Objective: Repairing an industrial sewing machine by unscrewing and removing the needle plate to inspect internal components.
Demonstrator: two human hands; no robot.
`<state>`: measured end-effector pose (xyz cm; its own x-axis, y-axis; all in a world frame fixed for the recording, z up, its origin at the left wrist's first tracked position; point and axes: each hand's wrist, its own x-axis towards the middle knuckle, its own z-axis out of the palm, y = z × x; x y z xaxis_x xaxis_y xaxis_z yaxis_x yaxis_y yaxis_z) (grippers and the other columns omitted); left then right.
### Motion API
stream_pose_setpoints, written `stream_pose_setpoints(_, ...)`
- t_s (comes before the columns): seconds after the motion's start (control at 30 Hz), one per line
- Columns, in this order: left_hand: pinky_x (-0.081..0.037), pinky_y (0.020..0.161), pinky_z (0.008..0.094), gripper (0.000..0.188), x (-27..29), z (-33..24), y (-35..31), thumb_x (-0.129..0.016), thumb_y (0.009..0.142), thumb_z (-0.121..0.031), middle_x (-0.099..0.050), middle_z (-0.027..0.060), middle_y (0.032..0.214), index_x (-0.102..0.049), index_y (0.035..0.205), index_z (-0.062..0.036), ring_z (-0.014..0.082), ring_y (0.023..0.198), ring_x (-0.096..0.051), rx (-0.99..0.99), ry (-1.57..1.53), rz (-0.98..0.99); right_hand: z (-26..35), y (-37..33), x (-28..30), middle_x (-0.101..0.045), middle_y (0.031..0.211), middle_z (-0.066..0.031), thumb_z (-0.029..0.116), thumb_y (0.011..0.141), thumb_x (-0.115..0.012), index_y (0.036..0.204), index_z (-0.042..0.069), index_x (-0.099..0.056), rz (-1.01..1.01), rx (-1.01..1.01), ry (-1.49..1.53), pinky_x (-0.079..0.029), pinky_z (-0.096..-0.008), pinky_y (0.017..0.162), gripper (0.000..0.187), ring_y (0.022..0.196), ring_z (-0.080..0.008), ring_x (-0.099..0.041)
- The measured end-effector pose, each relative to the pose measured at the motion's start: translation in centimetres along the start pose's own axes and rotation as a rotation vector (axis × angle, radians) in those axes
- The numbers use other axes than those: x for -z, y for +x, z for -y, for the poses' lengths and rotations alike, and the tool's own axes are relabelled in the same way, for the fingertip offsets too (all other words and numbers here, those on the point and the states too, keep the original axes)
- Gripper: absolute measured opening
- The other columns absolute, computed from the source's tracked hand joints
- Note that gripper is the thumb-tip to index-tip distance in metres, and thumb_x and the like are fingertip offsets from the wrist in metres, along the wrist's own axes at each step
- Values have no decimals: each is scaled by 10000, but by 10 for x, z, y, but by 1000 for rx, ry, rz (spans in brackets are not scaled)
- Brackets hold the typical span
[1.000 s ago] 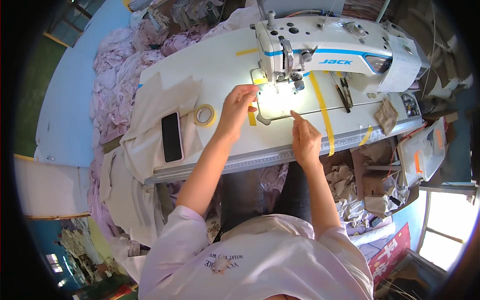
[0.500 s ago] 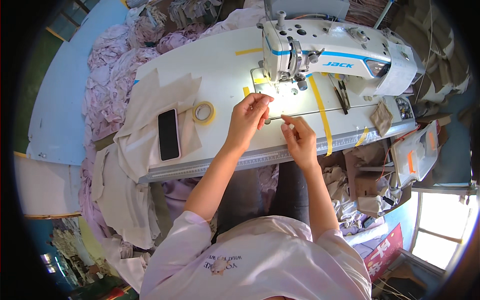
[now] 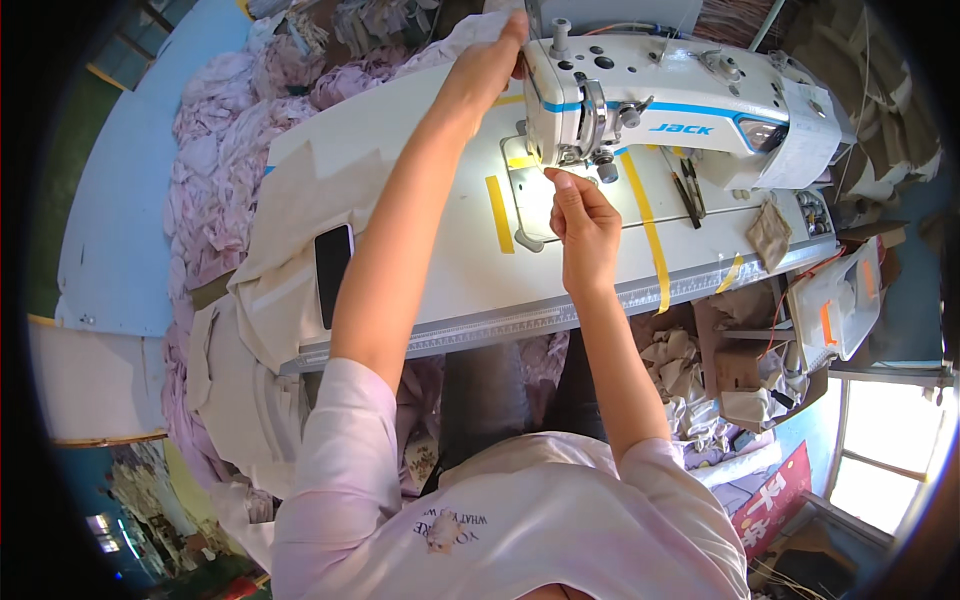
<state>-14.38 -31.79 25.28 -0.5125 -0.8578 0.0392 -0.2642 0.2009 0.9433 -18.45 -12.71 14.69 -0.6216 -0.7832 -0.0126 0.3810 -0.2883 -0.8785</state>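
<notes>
A white sewing machine (image 3: 650, 90) with a blue stripe stands on the white table, its lamp lighting the needle area. My left hand (image 3: 490, 68) reaches up to the far left end of the machine head; its fingertips are partly hidden there. Just below the needle area, my right hand (image 3: 590, 225) is closed, thumb against forefinger. Whatever that pinch holds, if anything, is too small to make out. A phone (image 3: 328, 280) with a dark screen lies on beige cloth pieces (image 3: 280, 230), partly behind my left forearm.
Two slim dark hand tools (image 3: 688, 195) lie under the machine arm. A beige cloth scrap (image 3: 768, 237) rests near the table's right end. Yellow tape strips (image 3: 645, 235) mark the tabletop. Crumpled pale fabric (image 3: 215, 160) is heaped along the left side; a clear plastic bin (image 3: 835, 300) sits at right.
My left hand has gone up and away from in front of the needle to the machine head's far left end. My right hand has risen closer to the needle. My left forearm now hides the tape roll.
</notes>
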Motion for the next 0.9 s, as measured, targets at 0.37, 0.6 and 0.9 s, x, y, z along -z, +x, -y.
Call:
stream_pose_setpoints(0.37,-421,580,273,261,-30,55,4,-553,1017,-267,-607,20,764,-655,969,-32,114,656,-529,13,-334,-8,-14,18,-2,-415,631,96,246,983,-701,996,-16,-724,-84,-93,159,-212,-225,479,264,533,-13,-287)
stream_pose_setpoints(0.6,-461,664,261,231,-23,89,-55,-632,991,-229,-634,18,836,-646,1064,-10,110,727,-574,-19,-169,-144,-29,22,15,-409,624,99,222,995,-681,993,7,-708,-269,113,4,-195,-227,479,217,522,-7,-273)
stream_pose_setpoints(0.9,-459,643,263,172,-42,138,-97,-620,1012,-187,-586,13,748,-636,1041,-19,93,671,-541,-147,-16,-167,-18,23,26,-354,600,97,174,1028,-605,1024,8,-677,12,-218,102,-189,-244,476,181,513,-20,-251)
